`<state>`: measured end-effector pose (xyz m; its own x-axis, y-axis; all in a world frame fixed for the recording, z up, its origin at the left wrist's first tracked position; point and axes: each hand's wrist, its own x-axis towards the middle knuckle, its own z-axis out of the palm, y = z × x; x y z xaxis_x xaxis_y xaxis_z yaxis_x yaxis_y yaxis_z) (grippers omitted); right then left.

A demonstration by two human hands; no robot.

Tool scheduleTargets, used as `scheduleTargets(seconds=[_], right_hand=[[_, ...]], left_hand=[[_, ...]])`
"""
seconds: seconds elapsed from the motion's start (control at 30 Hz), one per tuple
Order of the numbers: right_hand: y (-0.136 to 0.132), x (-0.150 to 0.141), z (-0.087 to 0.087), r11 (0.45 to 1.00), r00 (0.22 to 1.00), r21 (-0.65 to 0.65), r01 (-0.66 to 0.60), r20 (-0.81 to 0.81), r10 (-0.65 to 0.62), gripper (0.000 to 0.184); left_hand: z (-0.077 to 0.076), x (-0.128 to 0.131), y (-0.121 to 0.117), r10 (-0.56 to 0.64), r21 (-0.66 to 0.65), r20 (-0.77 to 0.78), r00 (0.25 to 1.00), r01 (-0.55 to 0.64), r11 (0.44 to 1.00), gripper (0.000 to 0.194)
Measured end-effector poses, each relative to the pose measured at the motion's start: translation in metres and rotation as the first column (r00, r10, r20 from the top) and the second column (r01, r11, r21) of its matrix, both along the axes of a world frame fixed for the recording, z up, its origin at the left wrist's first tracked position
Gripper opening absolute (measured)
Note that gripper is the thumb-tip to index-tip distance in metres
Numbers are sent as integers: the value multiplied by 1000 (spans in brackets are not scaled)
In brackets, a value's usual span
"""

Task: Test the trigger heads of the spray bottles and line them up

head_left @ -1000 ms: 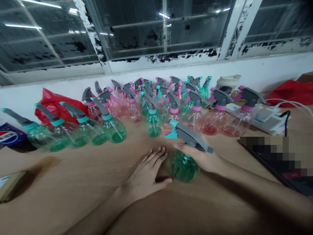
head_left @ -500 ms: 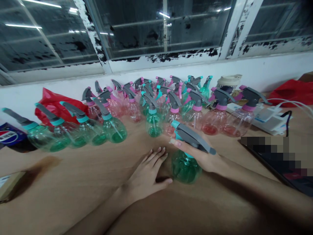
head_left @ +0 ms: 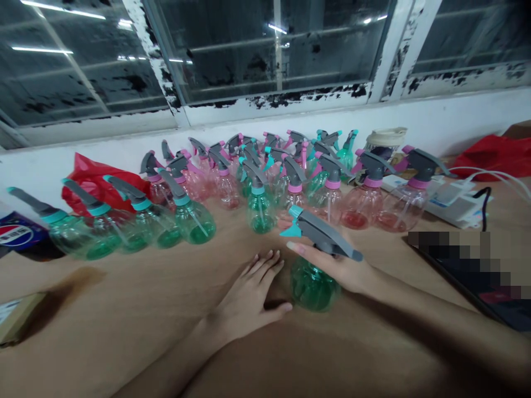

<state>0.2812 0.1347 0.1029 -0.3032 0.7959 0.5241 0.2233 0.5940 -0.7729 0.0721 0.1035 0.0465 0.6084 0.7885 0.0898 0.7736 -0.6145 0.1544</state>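
Note:
My right hand (head_left: 346,268) is closed around the neck of a green spray bottle (head_left: 314,284) standing on the table. Its grey sprayer head with turquoise nozzle (head_left: 323,232) rises above the hand. My thumb stretches to the left below the turquoise trigger, and most of the other fingers are hidden behind the neck. Flat on the wood to the left lies my left hand (head_left: 246,301), fingers spread and holding nothing, its thumb close to the bottle's base. Just behind, another green spray bottle (head_left: 261,213) stands upright beside a clear pink one (head_left: 294,193).
Several green spray bottles (head_left: 194,221) line the left, and pink ones (head_left: 360,207) the right, with more behind. A red bag (head_left: 89,179), cola bottle (head_left: 25,235) and small box (head_left: 22,318) are left. At right lie a dark-edged device (head_left: 452,282), power strip (head_left: 452,207) and cables.
The fingers of my right hand have shifted slightly at the neck, and the turquoise trigger now shows more clearly. My left hand and the held bottle's base stay nearly in place.

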Motion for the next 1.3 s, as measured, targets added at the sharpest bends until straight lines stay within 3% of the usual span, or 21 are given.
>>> scheduleTargets(seconds=[0.2, 0.53, 0.83, 1.07, 1.3], right_hand=[[-1, 0, 0, 999, 1000, 46, 18, 5, -18, 25], [-3, 0, -10, 994, 992, -13, 106, -64, -107, 37], [-26, 30, -19, 973, 941, 71, 219, 250, -230, 71], [-45, 50, -25, 967, 858, 67, 247, 450, -250, 54], [-32, 25, -17, 975, 873, 42, 218, 438, -214, 57]], left_hand=[[4, 1, 0, 0, -16, 0, 1000, 0, 1000, 76], [7, 4, -3, 24, -24, -2, 1000, -24, 999, 74], [4, 1, -1, -1, -16, -30, 1000, 1, 1000, 73], [4, 0, -3, -23, 32, 4, 1000, 23, 999, 66], [3, -33, -22, 10, 78, 10, 1000, -11, 997, 54]])
